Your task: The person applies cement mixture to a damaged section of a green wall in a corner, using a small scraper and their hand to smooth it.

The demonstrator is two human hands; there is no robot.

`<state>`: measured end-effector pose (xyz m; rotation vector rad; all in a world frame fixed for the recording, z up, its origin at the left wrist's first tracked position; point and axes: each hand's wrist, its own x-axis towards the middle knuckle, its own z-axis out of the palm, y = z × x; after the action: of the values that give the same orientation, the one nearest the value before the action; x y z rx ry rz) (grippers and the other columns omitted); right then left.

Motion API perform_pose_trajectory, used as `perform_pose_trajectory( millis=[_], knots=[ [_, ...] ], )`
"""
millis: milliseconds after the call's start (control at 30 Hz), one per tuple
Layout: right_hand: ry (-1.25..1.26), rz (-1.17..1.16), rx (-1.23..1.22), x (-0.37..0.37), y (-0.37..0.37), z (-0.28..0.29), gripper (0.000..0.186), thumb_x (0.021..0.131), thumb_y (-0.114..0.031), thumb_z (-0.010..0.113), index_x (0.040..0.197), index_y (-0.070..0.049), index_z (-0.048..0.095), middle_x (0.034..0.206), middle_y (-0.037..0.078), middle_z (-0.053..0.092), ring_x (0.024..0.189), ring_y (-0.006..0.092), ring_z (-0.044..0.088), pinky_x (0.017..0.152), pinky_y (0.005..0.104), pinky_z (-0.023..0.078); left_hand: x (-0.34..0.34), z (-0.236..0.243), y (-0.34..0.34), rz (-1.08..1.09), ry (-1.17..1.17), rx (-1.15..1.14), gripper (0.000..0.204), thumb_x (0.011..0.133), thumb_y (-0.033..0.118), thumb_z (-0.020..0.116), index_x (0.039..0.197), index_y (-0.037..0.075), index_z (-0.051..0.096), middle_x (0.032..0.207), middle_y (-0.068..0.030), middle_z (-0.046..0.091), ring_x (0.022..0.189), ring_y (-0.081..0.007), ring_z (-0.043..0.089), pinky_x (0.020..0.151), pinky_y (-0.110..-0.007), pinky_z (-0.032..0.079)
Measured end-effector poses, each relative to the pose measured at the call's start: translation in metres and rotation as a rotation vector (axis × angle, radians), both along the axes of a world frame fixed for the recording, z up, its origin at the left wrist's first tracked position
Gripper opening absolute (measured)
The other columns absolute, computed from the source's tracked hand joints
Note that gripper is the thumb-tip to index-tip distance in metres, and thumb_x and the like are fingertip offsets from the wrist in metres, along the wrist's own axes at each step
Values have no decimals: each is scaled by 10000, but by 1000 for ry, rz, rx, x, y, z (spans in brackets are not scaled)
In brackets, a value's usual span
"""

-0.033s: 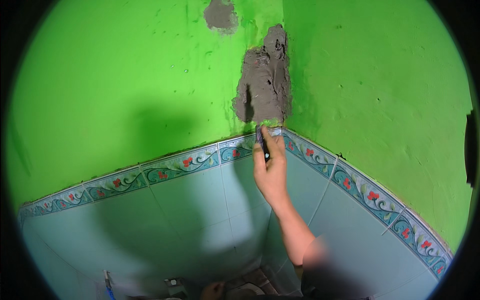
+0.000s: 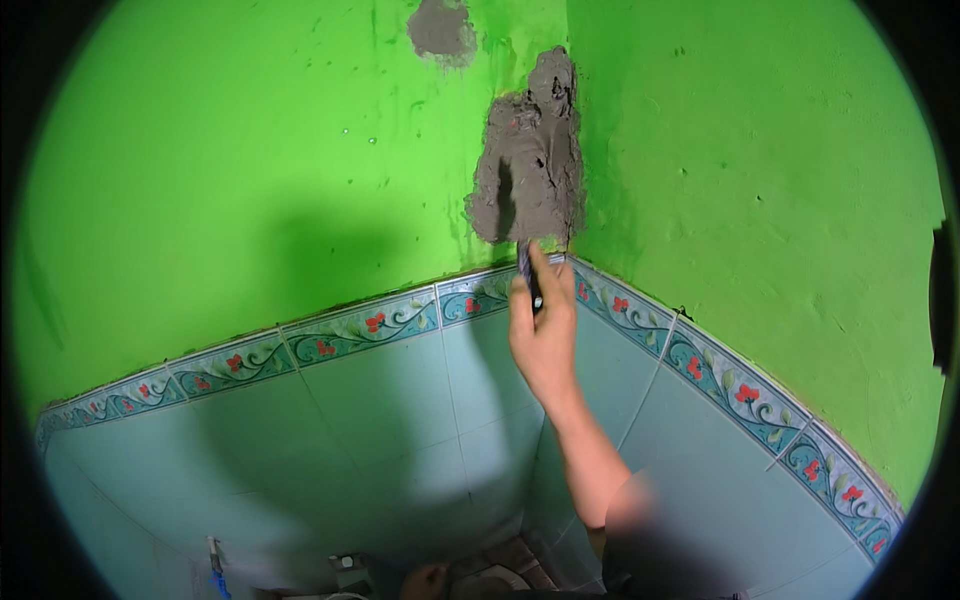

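Note:
My right hand (image 2: 545,330) reaches up into the corner, fingers wrapped around the dark handle of a narrow hand tool (image 2: 524,262), which looks like a small trowel. Its handle tip meets the lower edge of a rough patch of wet grey mortar (image 2: 530,170) on the green wall. The blade does not stand out from the grey, so I cannot make out its shape. Low in the picture, a dim skin-toned shape, seemingly my left hand (image 2: 427,580), shows only in part; its fingers are too dark to read.
A second grey patch (image 2: 441,32) sits higher on the green wall (image 2: 200,180). Below runs a flowered border of tiles (image 2: 375,325) above pale blue wall tiles (image 2: 380,440). Near the bottom are a tap with a blue part (image 2: 216,570) and a pale rounded fixture (image 2: 490,580).
My right hand and the tool have shifted slightly upward along the mortar patch. The dark shadow on the mortar has moved up and a little right.

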<state>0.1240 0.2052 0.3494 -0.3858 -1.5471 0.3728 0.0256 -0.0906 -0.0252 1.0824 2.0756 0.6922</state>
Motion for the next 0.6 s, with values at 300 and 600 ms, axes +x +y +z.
perform_pose_trajectory(
  millis=[300,600],
  knots=[
    [-55,43,38,-6,2,-3,462,931,-73,550,1343,127,486,989,238,486,859,381,562,775,415,495,37,15,-14,71,-73,-105,472,1013,334,435,1325,5,566,1372,-177,581,1290,-333,525,1086,-416,388],
    [-82,-145,74,20,19,12,452,923,-95,557,1315,126,515,1036,251,501,889,399,589,787,439,498,40,-2,-28,11,-8,-66,467,1004,334,437,1313,9,570,1348,-183,594,1267,-342,537,1083,-412,388]
  ],
)
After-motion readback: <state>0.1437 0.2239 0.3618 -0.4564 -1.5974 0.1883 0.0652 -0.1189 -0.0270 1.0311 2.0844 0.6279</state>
